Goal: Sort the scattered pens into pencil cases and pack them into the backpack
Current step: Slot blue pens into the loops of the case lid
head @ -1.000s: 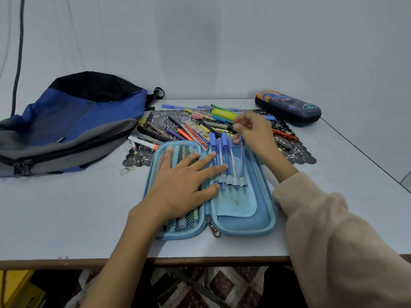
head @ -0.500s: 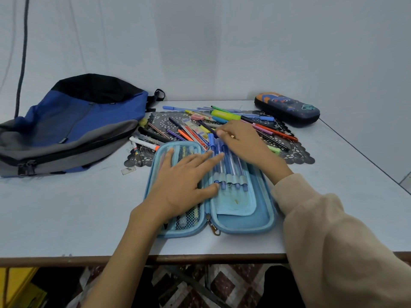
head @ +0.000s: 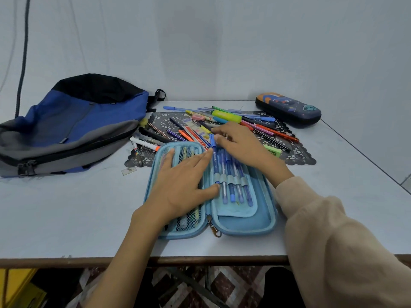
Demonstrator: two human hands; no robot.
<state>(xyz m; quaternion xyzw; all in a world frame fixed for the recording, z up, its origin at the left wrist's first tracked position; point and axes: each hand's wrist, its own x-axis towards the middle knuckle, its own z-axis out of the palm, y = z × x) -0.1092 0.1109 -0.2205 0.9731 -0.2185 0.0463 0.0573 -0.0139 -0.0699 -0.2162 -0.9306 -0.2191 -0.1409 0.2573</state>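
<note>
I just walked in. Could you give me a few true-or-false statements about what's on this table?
1. The light-blue pencil case lies open. True.
2. The backpack lies to its right. False: the backpack lies to its left.
3. The dark patterned pencil case is open. False: it is closed.
4. Several blue pens sit in the open case's elastic loops. True.
5. The left hand rests flat on the mesh pocket. True.

2 hands in frame. Right hand [head: 241,144] wore a loose beige sleeve [head: 333,232]: soft-looking fabric, bunched folds, cuff at the wrist, filling the lower right of frame. Left hand [head: 178,183]: forearm bare down to the bottom edge.
</note>
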